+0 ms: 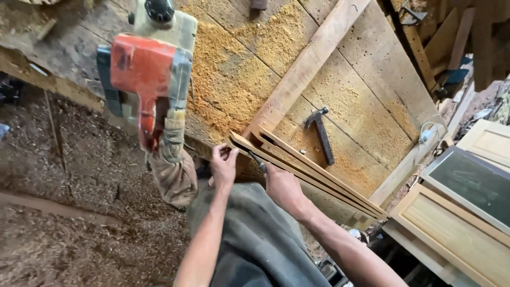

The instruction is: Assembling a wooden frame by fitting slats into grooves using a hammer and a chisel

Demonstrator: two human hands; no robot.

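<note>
The hammer is lying on the sawdust-strewn surface, and open room is stretching beyond it toward the far edge. Close on its near side, a bundle of thin wooden strips is barring the way, with both hands crowding the bundle's end. On the hammer's other side, a long plank is running slantwise and walling off the sawdust patch behind it. Farther that way, a red electric planer is sitting at the surface's edge, blocking passage there. Framed wooden panels are crowding the floor past the strips.
</note>
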